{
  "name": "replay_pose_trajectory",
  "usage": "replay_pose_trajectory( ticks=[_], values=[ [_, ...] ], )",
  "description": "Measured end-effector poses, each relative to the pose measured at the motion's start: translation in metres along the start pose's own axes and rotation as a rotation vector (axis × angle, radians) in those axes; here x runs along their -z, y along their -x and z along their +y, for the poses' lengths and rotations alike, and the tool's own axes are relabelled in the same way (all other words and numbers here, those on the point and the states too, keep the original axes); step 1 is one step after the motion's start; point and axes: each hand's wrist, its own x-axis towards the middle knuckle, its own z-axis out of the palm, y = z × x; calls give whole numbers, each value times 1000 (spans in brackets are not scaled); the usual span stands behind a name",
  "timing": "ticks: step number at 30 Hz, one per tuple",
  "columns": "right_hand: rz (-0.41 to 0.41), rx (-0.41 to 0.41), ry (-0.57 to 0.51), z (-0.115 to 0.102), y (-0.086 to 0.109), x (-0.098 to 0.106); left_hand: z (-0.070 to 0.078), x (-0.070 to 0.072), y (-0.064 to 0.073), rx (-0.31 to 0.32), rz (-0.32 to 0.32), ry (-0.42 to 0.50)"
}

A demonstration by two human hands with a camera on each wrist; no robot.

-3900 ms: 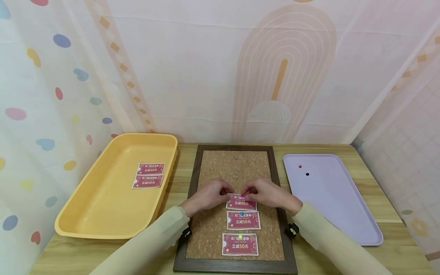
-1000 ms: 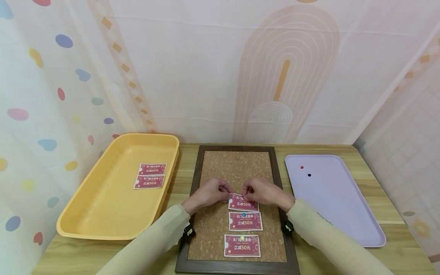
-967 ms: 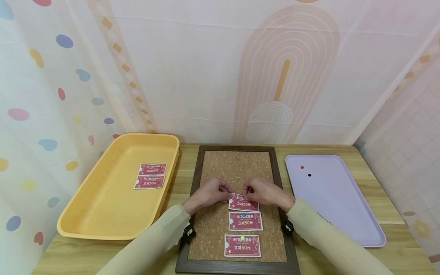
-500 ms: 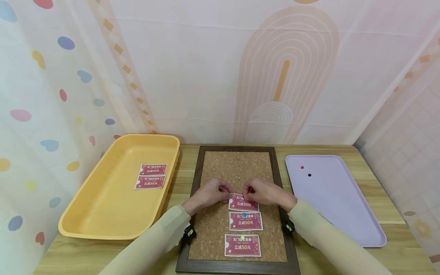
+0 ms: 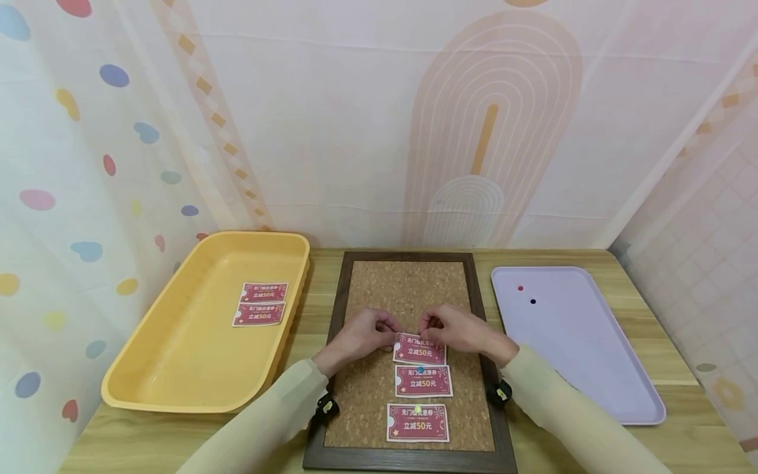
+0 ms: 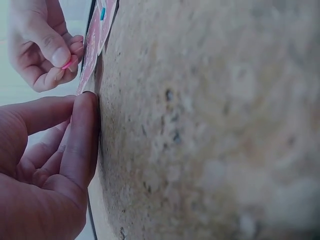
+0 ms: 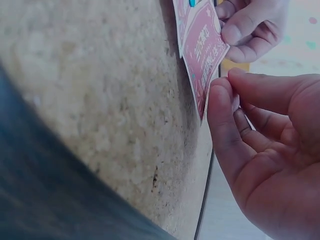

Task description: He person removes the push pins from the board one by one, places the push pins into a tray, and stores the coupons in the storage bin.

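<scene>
A red coupon (image 5: 419,350) lies at mid-height on the framed cork board (image 5: 408,283). My left hand (image 5: 368,332) pinches its upper left corner between thumb and index finger, clearly seen in the right wrist view. My right hand (image 5: 458,331) holds a pink pushpin (image 6: 69,62) between thumb and fingertip, close over the coupon's top edge. In the right wrist view that coupon (image 7: 204,47) is tilted, its free end near the right fingertips. Below it on the board are a second coupon (image 5: 423,383) with a blue pushpin (image 5: 420,370) and a third coupon (image 5: 418,426) with a yellow pushpin (image 5: 418,409).
On the left stands a yellow tray (image 5: 177,368) with two more coupons (image 5: 258,315) inside. A lilac tray (image 5: 592,355) on the right bears a red pushpin (image 5: 520,288) and a black pushpin (image 5: 533,301). A patterned curtain (image 5: 355,131) hangs behind the table.
The right fingertips have shifted slightly up and right from the coupon's top edge, pushpin still held. The left hand keeps its pinch on the corner. The trays look unchanged.
</scene>
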Motion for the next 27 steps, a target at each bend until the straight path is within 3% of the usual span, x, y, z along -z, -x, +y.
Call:
replay_pose_trajectory(
  ticks=[12, 18, 27],
  values=[
    [59, 73, -69, -1, 7, 6, 0, 1, 4, 6, 69, 73],
    [110, 64, -62, -3, 12, 8, 0, 3, 8, -12, 114, 51],
    [165, 55, -63, -8, 18, 13, 5, 7, 15, 16, 200, -2]
  ],
)
